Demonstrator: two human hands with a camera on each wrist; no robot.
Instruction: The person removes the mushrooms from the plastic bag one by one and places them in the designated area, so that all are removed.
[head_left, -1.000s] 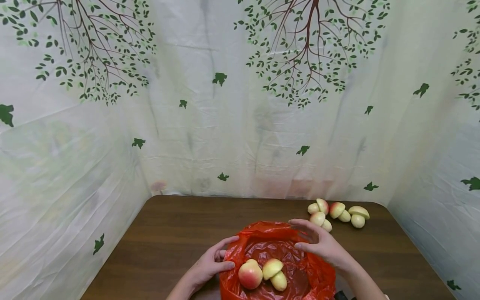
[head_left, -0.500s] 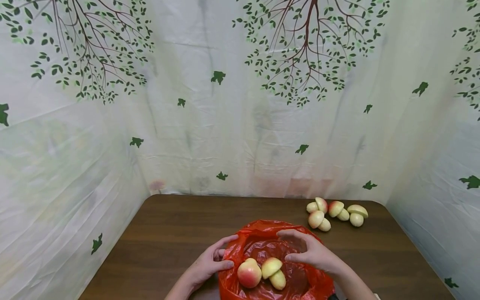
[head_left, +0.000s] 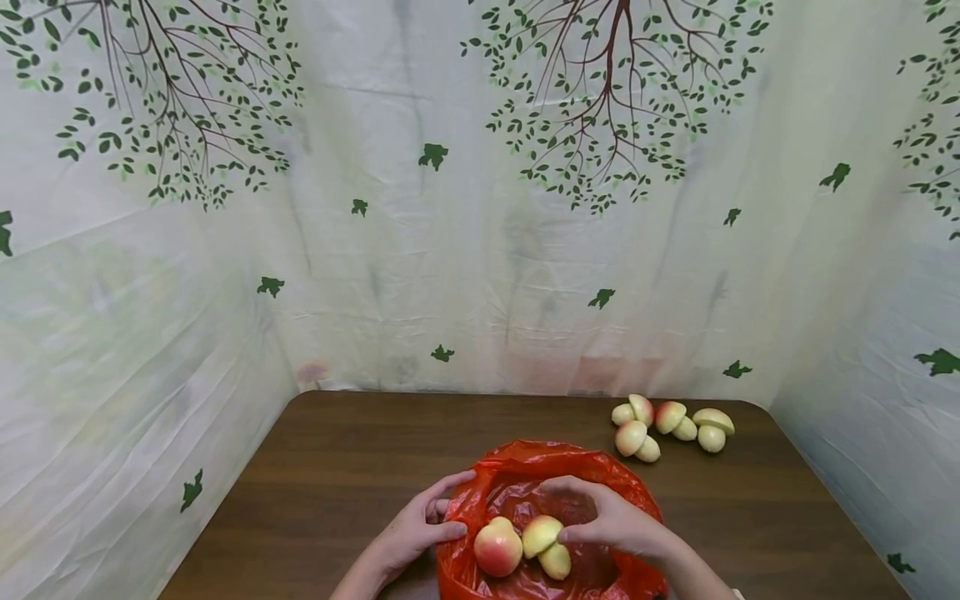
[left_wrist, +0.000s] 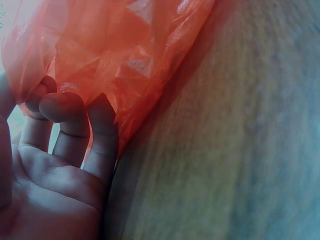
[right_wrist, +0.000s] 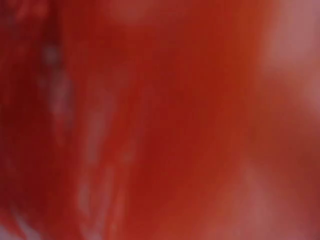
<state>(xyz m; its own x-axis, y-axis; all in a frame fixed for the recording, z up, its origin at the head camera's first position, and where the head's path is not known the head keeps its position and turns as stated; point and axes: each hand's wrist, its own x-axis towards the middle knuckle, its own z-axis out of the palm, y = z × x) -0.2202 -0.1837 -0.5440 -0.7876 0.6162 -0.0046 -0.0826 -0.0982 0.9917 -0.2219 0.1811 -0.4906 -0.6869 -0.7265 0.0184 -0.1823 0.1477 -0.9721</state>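
Observation:
A red plastic bag [head_left: 525, 454] lies with its mouth spread at the table's near edge. My left hand [head_left: 411, 529] holds its left rim, thumb inside and fingers outside. In the left wrist view, curled fingers touch the thin plastic [left_wrist: 135, 45]. Inside the bag sit a yellow mushroom [head_left: 555, 562] with a reddish cap edge and, left of it, a red-and-yellow mushroom [head_left: 498, 550]. My right hand [head_left: 626, 525] reaches over the right rim; its thumb is at the yellow mushroom's cap and its fingers arch apart above it. Blurred red plastic [right_wrist: 165, 120] fills the right wrist view.
Several more mushrooms [head_left: 632, 437] lie grouped at the far right of the brown wooden table [head_left: 360, 442]. A pale curtain [head_left: 465, 275] printed with trees and leaves hangs behind the table and at both sides.
My right hand has left the bag's right rim and moved left and down into the bag, to the yellow mushroom. The left hand has stayed at the left rim.

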